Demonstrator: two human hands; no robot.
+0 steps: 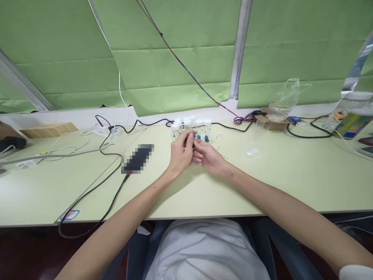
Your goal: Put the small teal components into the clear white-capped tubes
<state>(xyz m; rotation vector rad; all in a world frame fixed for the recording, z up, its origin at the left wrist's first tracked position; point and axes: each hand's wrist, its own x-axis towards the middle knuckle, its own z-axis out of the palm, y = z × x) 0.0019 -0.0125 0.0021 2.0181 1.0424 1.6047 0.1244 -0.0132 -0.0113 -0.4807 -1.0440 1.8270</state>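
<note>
My left hand (182, 151) and my right hand (210, 156) meet above the middle of the table, fingertips pinched close together. Both hands are closed, and whatever small thing lies between the fingers is hidden or too small to name. Just behind them stands a group of small clear bottles with white caps (199, 122). Blue-green pieces (206, 138) show inside some of the bottles, and my hands hide part of the group. Thin wire-like bits (223, 156) lie on the table beside my right hand. A loose white cap (219, 135) rests to the right of the bottles.
Clear bottles (253, 151) lie farther right. A cardboard box (272, 123) with a plastic bag (287, 99) stands at the back, near a large clear jar (354, 114). To the left are a pixelated dark device (138, 158), black cable (115, 194) and a wooden block (49, 130).
</note>
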